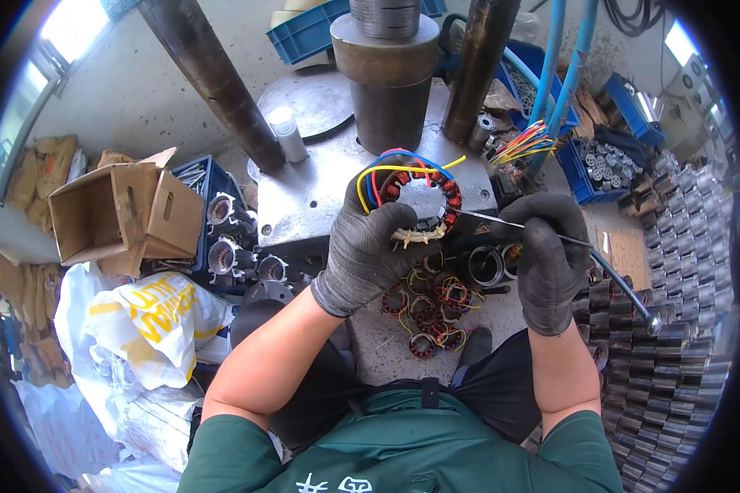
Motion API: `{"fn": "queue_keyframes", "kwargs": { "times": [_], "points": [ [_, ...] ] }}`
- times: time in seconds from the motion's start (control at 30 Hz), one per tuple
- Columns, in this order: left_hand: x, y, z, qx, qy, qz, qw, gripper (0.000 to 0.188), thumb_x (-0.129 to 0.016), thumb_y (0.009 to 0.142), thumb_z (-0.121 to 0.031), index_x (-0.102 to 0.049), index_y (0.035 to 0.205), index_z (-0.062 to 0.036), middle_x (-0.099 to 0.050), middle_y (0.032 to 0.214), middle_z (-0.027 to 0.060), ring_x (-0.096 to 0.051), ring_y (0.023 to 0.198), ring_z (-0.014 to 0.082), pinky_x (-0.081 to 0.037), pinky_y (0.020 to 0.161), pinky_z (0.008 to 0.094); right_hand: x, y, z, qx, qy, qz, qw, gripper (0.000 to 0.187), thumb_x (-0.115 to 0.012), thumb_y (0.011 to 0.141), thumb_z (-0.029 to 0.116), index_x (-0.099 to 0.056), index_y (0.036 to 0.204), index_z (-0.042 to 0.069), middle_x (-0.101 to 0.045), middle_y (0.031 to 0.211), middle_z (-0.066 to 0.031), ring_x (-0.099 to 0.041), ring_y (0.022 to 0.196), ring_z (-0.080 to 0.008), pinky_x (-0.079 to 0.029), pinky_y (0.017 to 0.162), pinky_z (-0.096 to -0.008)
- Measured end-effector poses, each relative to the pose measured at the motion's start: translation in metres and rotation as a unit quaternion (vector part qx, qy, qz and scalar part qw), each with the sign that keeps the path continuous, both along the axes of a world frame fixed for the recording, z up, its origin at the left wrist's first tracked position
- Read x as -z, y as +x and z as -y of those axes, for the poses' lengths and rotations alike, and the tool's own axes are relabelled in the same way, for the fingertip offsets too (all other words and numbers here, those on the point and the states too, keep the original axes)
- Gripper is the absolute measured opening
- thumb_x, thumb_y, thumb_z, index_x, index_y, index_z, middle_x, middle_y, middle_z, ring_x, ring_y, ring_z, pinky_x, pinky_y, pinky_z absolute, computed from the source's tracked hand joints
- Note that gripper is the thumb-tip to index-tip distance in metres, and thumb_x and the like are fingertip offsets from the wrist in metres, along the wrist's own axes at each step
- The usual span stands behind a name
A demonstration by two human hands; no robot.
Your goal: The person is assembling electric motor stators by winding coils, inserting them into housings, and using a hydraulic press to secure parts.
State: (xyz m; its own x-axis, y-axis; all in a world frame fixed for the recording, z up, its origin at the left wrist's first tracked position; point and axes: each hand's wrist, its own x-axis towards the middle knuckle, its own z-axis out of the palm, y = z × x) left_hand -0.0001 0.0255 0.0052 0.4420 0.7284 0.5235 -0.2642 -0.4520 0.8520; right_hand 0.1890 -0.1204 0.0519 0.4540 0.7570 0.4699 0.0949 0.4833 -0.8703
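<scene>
My left hand [360,253], in a dark grey glove, is closed around a motor stator [452,195]. The stator is a ring with red-brown copper windings, white lacing along its near edge, and yellow, blue and red lead wires [423,170] arching over its top. In my gloved right hand [549,267] is a long thin metal rod [621,285] with a rounded knob at its outer end. Its narrow tip reaches the right side of the ring; whether it touches the windings I cannot tell. Both hands are raised in front of the press table [300,201].
A heavy press ram [386,90] stands behind, between two steel columns. On the floor below lie several wound stators [423,311]. Stacked metal cylinders [674,329] fill the right side. To the left are a cardboard box [103,205], motor housings [222,256] and white sacks [115,345].
</scene>
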Motion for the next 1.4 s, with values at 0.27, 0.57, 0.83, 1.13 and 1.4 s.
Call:
{"fn": "queue_keyframes", "kwargs": {
  "times": [0.27, 0.57, 0.83, 1.13, 1.4],
  "points": [
    [-0.007, 0.004, 0.003, -0.086, 0.207, -0.074, 0.972, 0.058, -0.105, 0.059, -0.029, -0.063, 0.097, -0.0129, -0.061, 0.128, 0.0140, -0.065, 0.113, 0.0310, -0.057, 0.095, 0.0407, 0.008, 0.000, -0.006, -0.012, 0.012, -0.046, 0.999, 0.018, -0.060, 0.103, 0.014, -0.064, 0.113, 0.000, -0.072, 0.102, -0.0133, -0.075, 0.092, -0.0225, -0.062, 0.082, -0.0357],
    [0.010, 0.001, 0.005, 0.027, -0.175, -0.057, 0.983, 0.055, -0.103, 0.064, -0.029, -0.063, 0.097, -0.0083, -0.071, 0.096, 0.0056, -0.069, 0.095, 0.0165, -0.059, 0.086, 0.0348, 0.029, 0.018, -0.021, -0.084, 0.052, -0.272, 0.957, 0.023, -0.063, 0.100, 0.017, -0.063, 0.118, 0.003, -0.074, 0.106, -0.0173, -0.074, 0.088, -0.0275, -0.063, 0.081, -0.0411],
    [0.002, -0.004, 0.001, -0.086, 0.169, -0.109, 0.976, 0.052, -0.096, 0.071, -0.017, -0.064, 0.110, -0.0067, -0.062, 0.126, 0.0122, -0.068, 0.104, 0.0258, -0.059, 0.096, 0.0348, 0.082, 0.053, -0.065, 0.082, -0.102, -0.020, 0.991, 0.021, -0.066, 0.098, 0.010, -0.065, 0.118, 0.004, -0.073, 0.110, -0.0137, -0.072, 0.096, -0.0261, -0.059, 0.087, -0.0389],
    [-0.006, 0.008, 0.008, 0.136, -0.208, 0.128, 0.960, 0.056, -0.099, 0.070, -0.022, -0.065, 0.112, -0.0085, -0.062, 0.133, 0.0135, -0.067, 0.118, 0.0270, -0.061, 0.101, 0.0385, 0.136, 0.060, -0.110, 0.019, -0.156, 0.457, 0.875, 0.045, -0.078, 0.083, 0.018, -0.066, 0.124, 0.001, -0.068, 0.118, -0.0259, -0.065, 0.108, -0.0450, -0.054, 0.097, -0.0501],
    [0.002, 0.004, -0.001, -0.024, 0.211, -0.101, 0.972, 0.059, -0.092, 0.077, -0.009, -0.063, 0.128, -0.0050, -0.058, 0.142, 0.0140, -0.058, 0.134, 0.0305, -0.051, 0.113, 0.0459, 0.056, -0.010, -0.057, -0.260, -0.138, -0.136, 0.946, 0.049, -0.062, 0.102, 0.026, -0.056, 0.145, 0.003, -0.065, 0.138, -0.0124, -0.063, 0.128, -0.0227, -0.052, 0.110, -0.0396]
  ]
}}
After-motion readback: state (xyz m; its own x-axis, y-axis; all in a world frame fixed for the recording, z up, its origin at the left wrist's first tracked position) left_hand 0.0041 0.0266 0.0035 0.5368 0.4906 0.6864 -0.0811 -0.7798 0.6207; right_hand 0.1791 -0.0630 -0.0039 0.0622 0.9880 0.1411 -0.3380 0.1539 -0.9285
